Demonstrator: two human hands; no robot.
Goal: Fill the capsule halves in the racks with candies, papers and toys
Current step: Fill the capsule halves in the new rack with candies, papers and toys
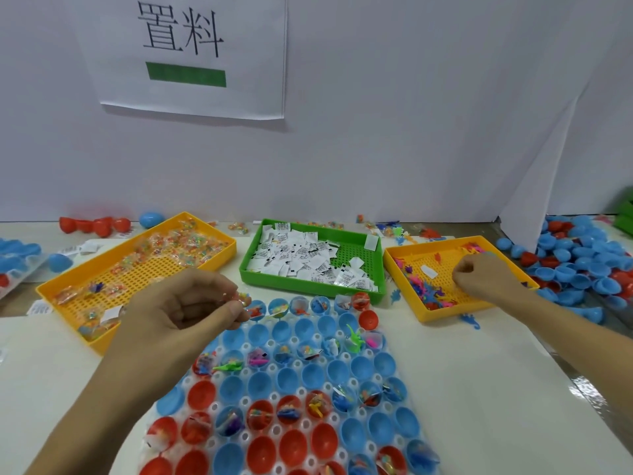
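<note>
A white rack (274,437) of blue and red capsule halves lies in front of me; several halves hold candy, paper and a toy, others are bare. My left hand (191,303) hovers over the rack's far left corner and pinches a small clear candy packet (242,298) at its fingertips. My right hand (486,277) reaches into the right yellow tray (431,315) of small plastic toys, fingers curled over the toys; what they hold is hidden. The left yellow tray (65,303) holds candy packets. The green tray (308,286) holds folded white papers.
Loose blue and red capsule halves (579,262) are heaped at the right, with more at the far left (92,224). A white partition with a printed sign (185,53) stands behind the trays. A blue toy (471,320) lies on the table by the right tray.
</note>
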